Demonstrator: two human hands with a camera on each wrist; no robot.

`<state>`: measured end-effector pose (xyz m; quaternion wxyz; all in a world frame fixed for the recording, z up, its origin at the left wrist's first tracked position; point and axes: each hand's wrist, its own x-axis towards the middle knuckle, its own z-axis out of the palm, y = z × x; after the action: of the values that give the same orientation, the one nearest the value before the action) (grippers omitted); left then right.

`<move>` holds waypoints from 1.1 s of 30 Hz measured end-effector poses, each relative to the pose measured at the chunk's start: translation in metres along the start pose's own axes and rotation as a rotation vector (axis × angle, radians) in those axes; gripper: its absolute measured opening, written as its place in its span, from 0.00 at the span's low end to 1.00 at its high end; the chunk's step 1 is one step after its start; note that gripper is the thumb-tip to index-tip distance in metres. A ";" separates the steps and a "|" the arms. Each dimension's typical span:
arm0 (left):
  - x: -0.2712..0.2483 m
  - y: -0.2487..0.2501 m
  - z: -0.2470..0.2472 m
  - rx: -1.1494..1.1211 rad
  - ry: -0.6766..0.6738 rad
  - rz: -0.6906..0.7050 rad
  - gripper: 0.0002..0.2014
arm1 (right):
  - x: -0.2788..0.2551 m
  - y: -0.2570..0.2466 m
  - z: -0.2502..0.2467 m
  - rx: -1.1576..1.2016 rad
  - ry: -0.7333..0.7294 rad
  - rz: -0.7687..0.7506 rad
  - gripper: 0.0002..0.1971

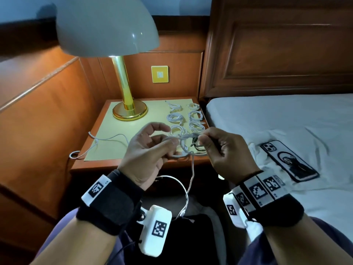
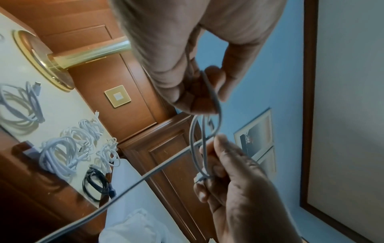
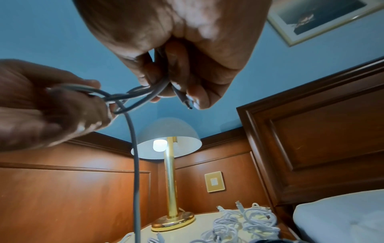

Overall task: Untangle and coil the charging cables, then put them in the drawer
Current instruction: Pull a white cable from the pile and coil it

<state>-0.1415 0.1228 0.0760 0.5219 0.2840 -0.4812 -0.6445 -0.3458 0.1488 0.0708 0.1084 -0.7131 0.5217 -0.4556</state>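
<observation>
Over a glossy wooden nightstand (image 1: 133,165), both hands' fingers (image 1: 164,148) pinched on a thin, smooth grey cable (image 1: 182,145), loosely looped.

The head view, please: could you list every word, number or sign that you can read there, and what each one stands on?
No readable words or numbers.
Wrist bands: black-and-white square code markers, no text.
White wrist unit: the same kind of marker, no text.
Phone case: a dark picture, no lettering legible.
Yellow wall plate: its small centre mark is too blurred to read.
</observation>
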 end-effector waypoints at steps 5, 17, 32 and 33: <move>-0.023 0.008 0.005 0.184 -0.098 -0.189 0.14 | -0.020 -0.007 -0.016 -0.166 0.065 0.003 0.08; -0.036 -0.005 0.008 0.369 0.025 -0.096 0.09 | -0.048 -0.007 -0.044 -0.268 0.188 0.128 0.08; -0.002 -0.034 -0.030 0.696 0.227 -0.151 0.23 | -0.022 0.031 -0.030 -0.302 0.117 0.282 0.11; -0.001 -0.035 -0.030 0.582 0.208 -0.176 0.20 | -0.021 0.032 -0.030 -0.287 0.134 0.302 0.12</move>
<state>-0.1288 0.1140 0.0326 0.4072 0.5262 -0.5631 -0.4901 -0.3906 0.1621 0.0561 0.0378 -0.6030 0.6881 -0.4018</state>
